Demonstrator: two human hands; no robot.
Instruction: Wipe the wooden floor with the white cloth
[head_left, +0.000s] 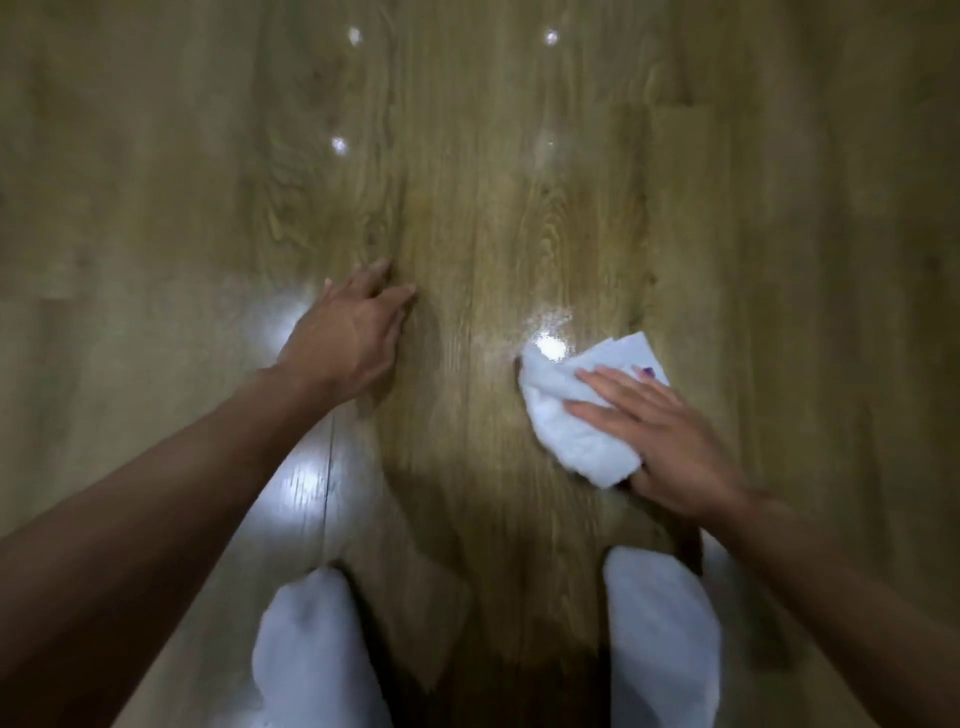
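The wiping stroke itself looks to be the step in hand: the right hand (670, 441) lies flat on the crumpled white cloth (566, 421), fingers straight, pressing it onto the glossy brown wooden plank floor (467, 208), right of centre. The left hand (345, 338), well apart to the left, rests with fingers spread on bare boards, holding nothing. The next move likely calls for steady downward pressure while sweeping the cloth sideways
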